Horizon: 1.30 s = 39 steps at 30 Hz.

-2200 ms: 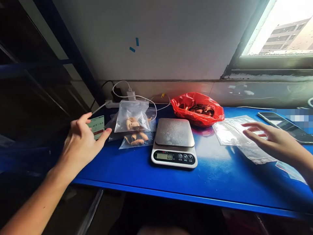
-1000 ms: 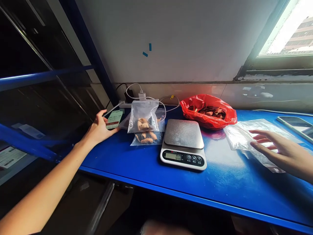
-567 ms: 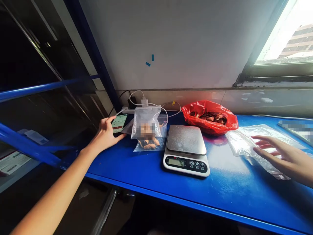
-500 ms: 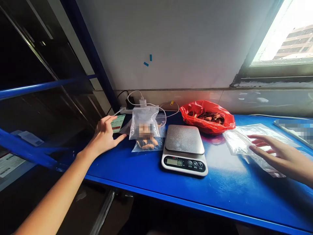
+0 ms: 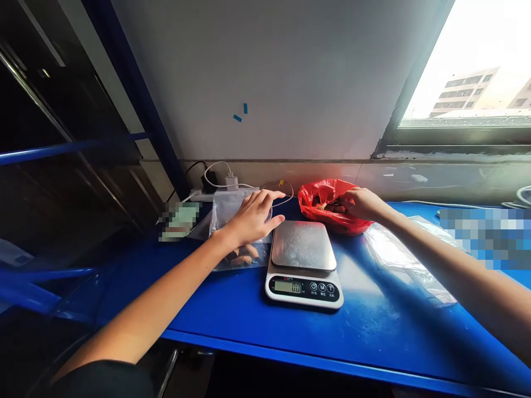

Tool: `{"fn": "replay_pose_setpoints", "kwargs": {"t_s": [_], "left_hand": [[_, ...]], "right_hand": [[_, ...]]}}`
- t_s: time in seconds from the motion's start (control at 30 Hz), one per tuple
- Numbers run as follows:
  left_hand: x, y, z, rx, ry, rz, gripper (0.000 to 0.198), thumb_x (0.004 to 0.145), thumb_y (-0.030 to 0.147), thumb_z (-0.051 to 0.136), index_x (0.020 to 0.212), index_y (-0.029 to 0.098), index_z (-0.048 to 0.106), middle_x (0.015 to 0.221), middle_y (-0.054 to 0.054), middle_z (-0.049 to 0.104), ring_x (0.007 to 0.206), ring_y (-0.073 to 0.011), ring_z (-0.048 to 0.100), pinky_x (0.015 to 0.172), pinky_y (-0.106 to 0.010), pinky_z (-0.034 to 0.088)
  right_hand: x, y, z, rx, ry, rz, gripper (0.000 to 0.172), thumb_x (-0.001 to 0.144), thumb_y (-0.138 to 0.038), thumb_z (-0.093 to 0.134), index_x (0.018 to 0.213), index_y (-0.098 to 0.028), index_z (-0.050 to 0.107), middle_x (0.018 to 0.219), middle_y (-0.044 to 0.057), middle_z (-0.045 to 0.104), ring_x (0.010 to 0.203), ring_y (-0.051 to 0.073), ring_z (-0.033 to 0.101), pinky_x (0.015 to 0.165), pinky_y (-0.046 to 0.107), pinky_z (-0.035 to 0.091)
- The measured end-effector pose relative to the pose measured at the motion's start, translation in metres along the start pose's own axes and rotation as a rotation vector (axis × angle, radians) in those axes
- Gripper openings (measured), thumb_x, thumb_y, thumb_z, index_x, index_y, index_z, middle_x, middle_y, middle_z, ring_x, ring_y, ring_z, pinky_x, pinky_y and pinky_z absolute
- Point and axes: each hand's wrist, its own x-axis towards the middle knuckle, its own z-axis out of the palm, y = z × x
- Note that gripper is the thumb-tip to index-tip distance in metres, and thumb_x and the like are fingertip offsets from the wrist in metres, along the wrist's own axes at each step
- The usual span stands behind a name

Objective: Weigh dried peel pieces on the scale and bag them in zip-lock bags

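My left hand is open, its thumb and fingers spread above the clear zip bags left of the scale. Brown dried pieces show in the lower bag; the hand covers part of the bags. In the middle stands a kitchen scale with a bare steel plate and a display that reads 0.0. Behind it to the right lies a red plastic bag, its mouth wide, with dark brown dried pieces inside. My right hand reaches into the right side of this bag; its fingertips are hidden there.
Flat clear plastic bags lie on the blue table below my right forearm. A blurred-out phone-like object rests at the left. A white charger with cables stands along the wall. Blue shelf posts rise at the left.
My right hand has left the clear bags and moved left into the red bag. My left hand has gone right, from beside the phone-like object to over the zip bags. The view has shifted slightly.
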Motion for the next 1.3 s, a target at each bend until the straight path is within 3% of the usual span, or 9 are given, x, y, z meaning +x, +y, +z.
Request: {"fn": "replay_pose_setpoints", "kwargs": {"t_s": [0.17,0.33,0.47,0.63,0.8,0.9,1.0,1.17,1.3], "left_hand": [[-0.014,-0.032,0.01,-0.038,-0.019,-0.09,0.043,0.092,0.031,0.054,0.132,0.022,0.04,0.132,-0.011,0.052,0.128,-0.0289,0.049,0.109,-0.051,0.039],[-0.022,-0.027,0.007,-0.037,-0.041,-0.114,0.046,0.093,0.031,0.054,0.135,0.026,0.036,0.135,-0.01,0.049,0.127,-0.0286,0.05,0.109,-0.05,0.039],[-0.022,-0.024,0.005,-0.013,-0.106,-0.125,0.045,0.093,0.031,0.053,0.134,0.027,0.036,0.135,-0.009,0.049,0.128,-0.0289,0.049,0.11,-0.051,0.038],[-0.022,-0.025,0.004,0.007,-0.139,-0.106,0.046,0.093,0.03,0.053,0.135,0.026,0.034,0.136,-0.009,0.049,0.126,-0.0273,0.05,0.11,-0.049,0.037],[-0.021,-0.02,0.004,0.061,-0.201,-0.099,0.047,0.092,0.029,0.053,0.135,0.024,0.036,0.139,-0.01,0.049,0.129,-0.0285,0.049,0.11,-0.051,0.036],[-0.021,-0.018,0.005,0.093,-0.231,-0.096,0.046,0.092,0.029,0.053,0.135,0.022,0.038,0.14,-0.012,0.05,0.128,-0.0291,0.05,0.11,-0.052,0.035],[-0.021,-0.019,0.007,0.106,-0.238,-0.092,0.047,0.092,0.03,0.054,0.135,0.021,0.04,0.138,-0.011,0.051,0.129,-0.0291,0.05,0.111,-0.051,0.035],[-0.022,-0.02,0.011,0.133,-0.222,-0.082,0.05,0.091,0.031,0.056,0.138,0.022,0.04,0.137,-0.011,0.051,0.129,-0.0295,0.05,0.111,-0.05,0.035],[-0.022,-0.019,0.009,0.139,-0.245,-0.095,0.051,0.091,0.033,0.056,0.139,0.021,0.041,0.138,-0.012,0.05,0.13,-0.0294,0.048,0.112,-0.049,0.034]], "right_hand": [[0.013,0.003,0.008,-0.064,-0.224,-0.18,0.032,0.085,-0.02,0.061,0.115,-0.019,0.071,0.119,0.013,0.068,0.111,0.024,0.06,0.098,0.035,0.043],[0.024,0.002,0.028,-0.125,-0.303,-0.145,0.024,0.088,-0.024,0.056,0.105,-0.023,0.074,0.112,0.01,0.07,0.1,0.023,0.065,0.085,0.032,0.05],[0.028,0.005,0.033,-0.183,-0.277,-0.059,0.024,0.088,-0.021,0.051,0.094,-0.019,0.074,0.099,0.012,0.073,0.085,0.023,0.068,0.073,0.031,0.049],[0.031,0.006,0.013,-0.198,-0.177,0.047,0.027,0.085,-0.018,0.05,0.101,-0.02,0.071,0.1,0.01,0.074,0.086,0.022,0.069,0.07,0.03,0.048],[0.022,-0.004,-0.01,-0.191,-0.048,0.195,0.032,0.09,-0.037,0.048,0.104,-0.018,0.069,0.088,0.011,0.074,0.077,0.024,0.07,0.064,0.032,0.047],[0.012,-0.022,-0.017,-0.126,0.028,0.242,0.034,0.09,-0.04,0.048,0.105,-0.018,0.069,0.086,0.011,0.074,0.076,0.024,0.07,0.065,0.032,0.048],[0.0,-0.049,-0.021,0.024,-0.006,0.128,0.025,0.088,-0.032,0.051,0.099,-0.02,0.07,0.086,0.007,0.075,0.073,0.02,0.069,0.065,0.031,0.048],[-0.016,-0.103,-0.025,0.171,-0.324,-0.311,0.022,0.086,-0.013,0.052,0.093,-0.024,0.069,0.092,0.0,0.075,0.081,0.016,0.069,0.072,0.03,0.05],[-0.014,-0.129,-0.026,0.148,-0.256,-0.367,0.021,0.087,-0.012,0.052,0.092,-0.021,0.07,0.094,0.003,0.07,0.078,0.015,0.066,0.07,0.029,0.05]]}}
